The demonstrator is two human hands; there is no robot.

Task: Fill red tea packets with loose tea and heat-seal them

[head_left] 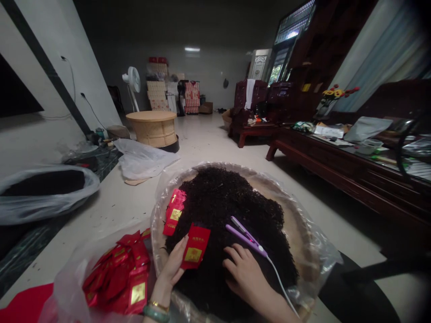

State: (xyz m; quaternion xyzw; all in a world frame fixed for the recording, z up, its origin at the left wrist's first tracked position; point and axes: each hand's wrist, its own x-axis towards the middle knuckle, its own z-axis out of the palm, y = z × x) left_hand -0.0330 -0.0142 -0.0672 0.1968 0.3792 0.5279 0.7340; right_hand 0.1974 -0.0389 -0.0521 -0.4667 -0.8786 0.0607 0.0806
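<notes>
My left hand (178, 259) grips a small red packet (196, 244) with a gold label, held upright over dark loose leaves (225, 190) that look like tea. The leaves are heaped in a round tray lined with clear plastic (303, 233). My right hand (240, 268) reaches onto the heap, its fingers bent and slightly apart; the fingertips touch the leaves. Just beyond it lies a purple hair straightener (247, 240), jaws apart, a small red light lit, its white cord running toward me. More red packets (174, 213) rest on the tray's left side.
Left of the tray, a plastic bag (69, 282) holds many red packets (117, 273). Farther left is an open bag of dark leaves (47, 181). A round wicker table (151, 128), a white fan (133, 80) and a long dark wooden table (323, 166) stand beyond.
</notes>
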